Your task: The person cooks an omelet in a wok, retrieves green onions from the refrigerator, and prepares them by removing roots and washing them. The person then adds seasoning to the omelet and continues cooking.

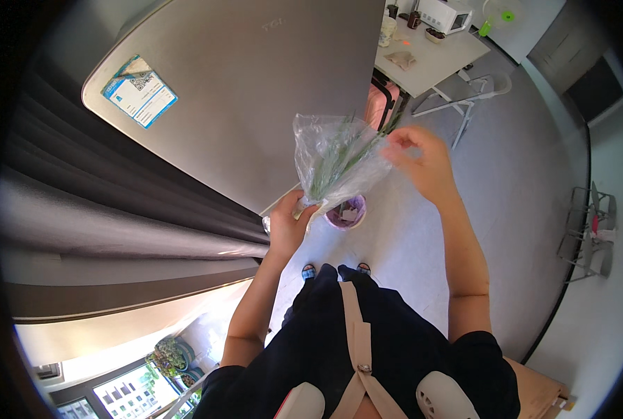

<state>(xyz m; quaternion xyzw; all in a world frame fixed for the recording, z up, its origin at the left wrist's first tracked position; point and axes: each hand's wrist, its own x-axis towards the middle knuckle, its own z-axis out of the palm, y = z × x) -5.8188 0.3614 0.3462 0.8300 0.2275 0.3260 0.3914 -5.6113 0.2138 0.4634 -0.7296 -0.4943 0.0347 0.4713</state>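
Observation:
My left hand (289,225) grips the gathered lower end of a clear plastic bag (311,136). Long green leafy stalks (337,162) stand inside the bag, fanning upward, and some tips reach past its upper right edge. Beside that edge is my right hand (421,160), its thumb and fingers curled towards the bag and slightly blurred. Whether the fingertips pinch the plastic is unclear. Below the bag, a purple-lined waste bin (361,220) on the floor is partly hidden.
A grey refrigerator (227,105) stands close at the left, beside a dark curtain (133,199). Farther off, a white table (437,57) carries a microwave (445,15), with a pink suitcase (378,105) under it. Folding chairs (589,235) lean at the right wall.

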